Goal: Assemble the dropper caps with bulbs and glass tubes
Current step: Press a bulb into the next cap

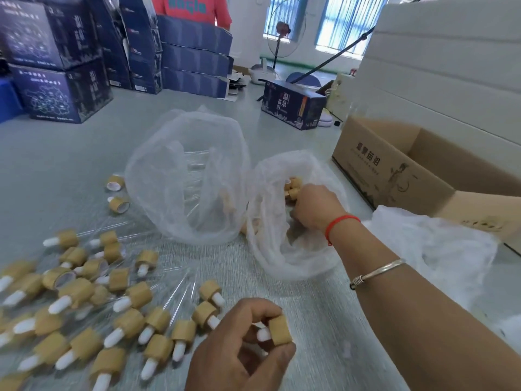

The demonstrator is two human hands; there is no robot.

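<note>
On the table [310, 320], left hand [239, 345] pinches a cap [280, 330]; right hand [315, 206], grip hidden, reaches into a bag [270, 249].

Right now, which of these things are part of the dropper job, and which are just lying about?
Part of the job:
cap with bulb in the left hand
bag of caps, right hand inside
bag of glass tubes
pile of finished droppers

Lying about:
open cardboard box
dark blue cartons
standing fan
</note>
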